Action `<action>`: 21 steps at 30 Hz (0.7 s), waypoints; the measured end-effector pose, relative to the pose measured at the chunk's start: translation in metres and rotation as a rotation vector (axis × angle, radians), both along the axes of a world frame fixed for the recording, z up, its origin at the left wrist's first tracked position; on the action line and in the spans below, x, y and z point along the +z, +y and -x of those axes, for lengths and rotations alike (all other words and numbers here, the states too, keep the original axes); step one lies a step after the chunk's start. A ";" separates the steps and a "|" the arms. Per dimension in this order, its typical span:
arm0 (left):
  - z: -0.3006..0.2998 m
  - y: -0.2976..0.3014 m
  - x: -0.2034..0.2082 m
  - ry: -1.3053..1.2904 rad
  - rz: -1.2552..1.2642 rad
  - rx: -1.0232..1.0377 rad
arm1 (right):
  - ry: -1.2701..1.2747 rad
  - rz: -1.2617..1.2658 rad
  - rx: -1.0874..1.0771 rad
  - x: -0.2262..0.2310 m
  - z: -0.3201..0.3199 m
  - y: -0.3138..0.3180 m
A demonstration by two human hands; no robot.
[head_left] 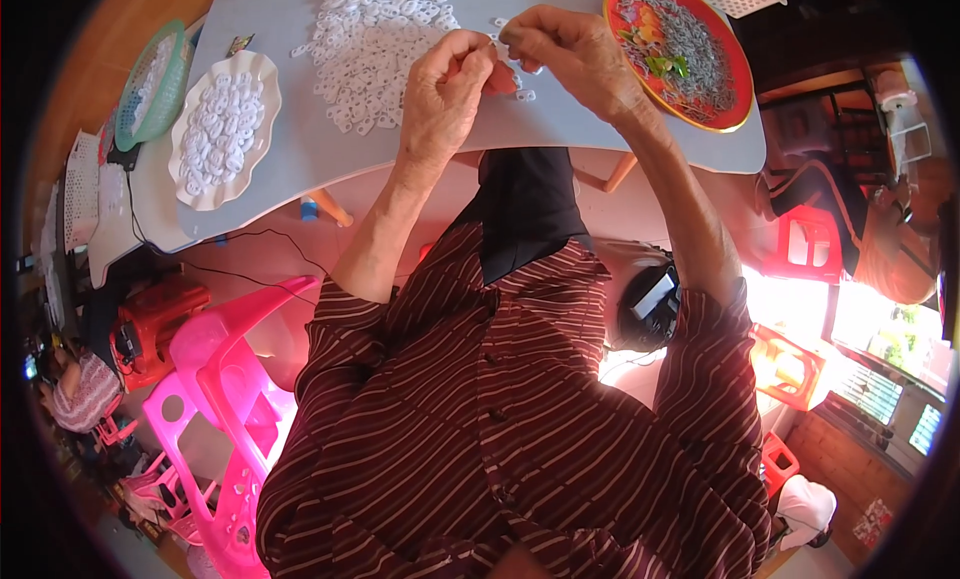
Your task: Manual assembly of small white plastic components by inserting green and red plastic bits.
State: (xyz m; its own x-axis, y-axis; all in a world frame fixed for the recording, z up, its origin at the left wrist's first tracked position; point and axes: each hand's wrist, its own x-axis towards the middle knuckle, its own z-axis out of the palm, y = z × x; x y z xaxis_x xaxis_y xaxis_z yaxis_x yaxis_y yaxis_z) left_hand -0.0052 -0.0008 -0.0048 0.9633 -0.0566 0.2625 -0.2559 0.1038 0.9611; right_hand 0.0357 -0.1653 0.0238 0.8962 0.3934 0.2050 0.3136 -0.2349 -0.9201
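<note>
My left hand (442, 97) is raised over the near edge of the grey table (290, 154), its fingers bent into a pinch. Close beside it, my right hand (578, 61) also pinches, thumb against fingers. Whatever small piece lies between the fingertips is too hidden to name. Under and left of my left hand spreads a pile of small white oval plastic pieces (370, 64) with holes. A few loose white pieces (525, 96) lie beneath my right hand. To its right, a red round tray (738, 109) holds many small grey pieces (690, 44) and some green and orange bits.
A scalloped white dish (268, 84) of white pieces stands on the left, beside a green basket (178, 69). Pink plastic chair (215, 369) at lower left; red stools (808, 244) on the right. Other people sit at both sides. A dark cable hangs below the table.
</note>
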 end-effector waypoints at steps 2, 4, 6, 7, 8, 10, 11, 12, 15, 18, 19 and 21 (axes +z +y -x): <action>0.003 -0.001 0.001 -0.021 0.003 -0.012 | -0.077 0.042 -0.003 -0.002 0.003 0.004; 0.000 0.003 -0.003 -0.010 -0.079 0.028 | -0.117 0.077 -0.052 -0.002 0.005 0.009; 0.003 -0.001 -0.002 0.016 -0.062 0.028 | -0.073 0.060 -0.047 -0.002 0.009 0.013; 0.003 -0.003 -0.001 0.050 -0.054 0.054 | -0.086 0.107 -0.062 0.002 0.009 0.011; 0.006 -0.003 0.002 0.046 -0.049 0.039 | -0.089 0.112 -0.077 0.003 0.008 0.005; 0.007 -0.004 0.006 0.127 -0.089 0.039 | -0.302 0.202 -0.186 0.005 0.000 -0.008; 0.004 -0.003 -0.002 0.086 -0.023 0.063 | -0.309 0.248 -0.230 0.008 -0.009 -0.019; 0.005 -0.001 -0.003 0.086 -0.021 0.066 | -0.408 0.239 -0.297 0.013 -0.018 -0.032; 0.008 -0.004 0.002 0.116 0.060 0.003 | -0.555 0.547 -0.458 0.013 -0.056 -0.094; 0.011 -0.005 0.007 0.113 -0.067 0.057 | -0.349 0.656 -0.232 0.033 -0.055 -0.115; 0.011 -0.006 0.009 0.109 -0.099 0.040 | -0.802 0.330 -0.011 0.011 -0.068 -0.131; 0.011 -0.005 0.008 0.107 -0.132 0.032 | -0.652 0.551 -0.097 0.004 -0.068 -0.128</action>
